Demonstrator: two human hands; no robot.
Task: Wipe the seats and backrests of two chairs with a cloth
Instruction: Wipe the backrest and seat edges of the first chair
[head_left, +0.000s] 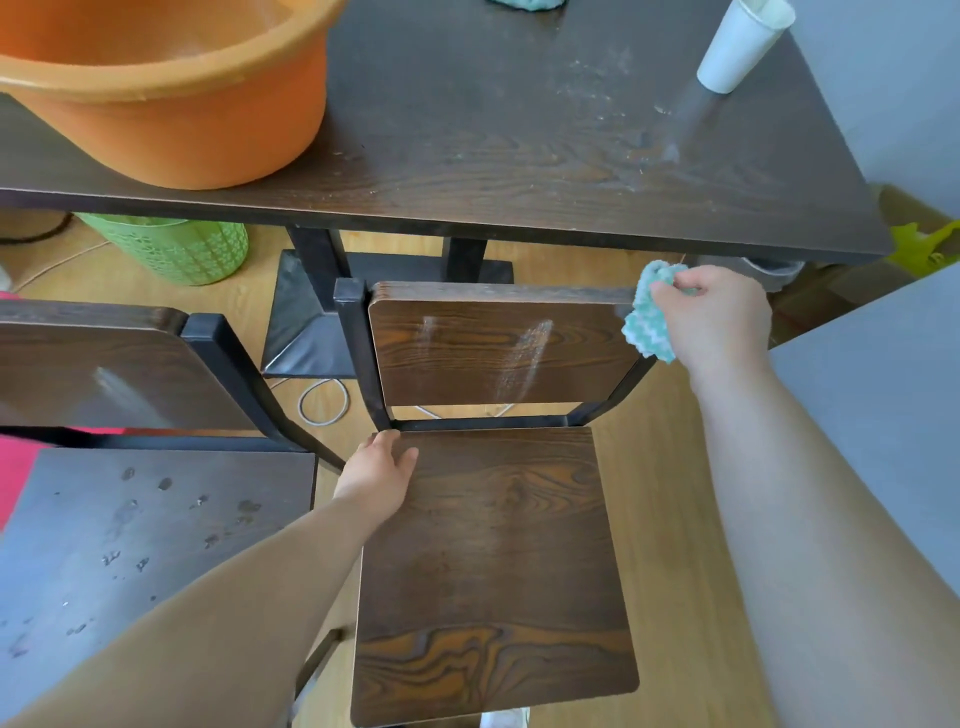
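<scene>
Two chairs stand on the near side of the table (519, 156). The left chair (130, 519) is cut off by the frame edge and partly hidden by your forearm. On the table, one orange basin (171, 114) and one white cup (737, 47) are cropped at the top, and a teal scrap (524, 4) at the far edge is too cropped to identify. Your right hand (714, 319) grips one bunched teal cloth (644, 322) just below the table's near edge, at the top right corner of the right chair's backrest (493, 353). Your left hand (379, 473) rests on that chair's seat (498, 561) with its fingers relaxed.
</scene>
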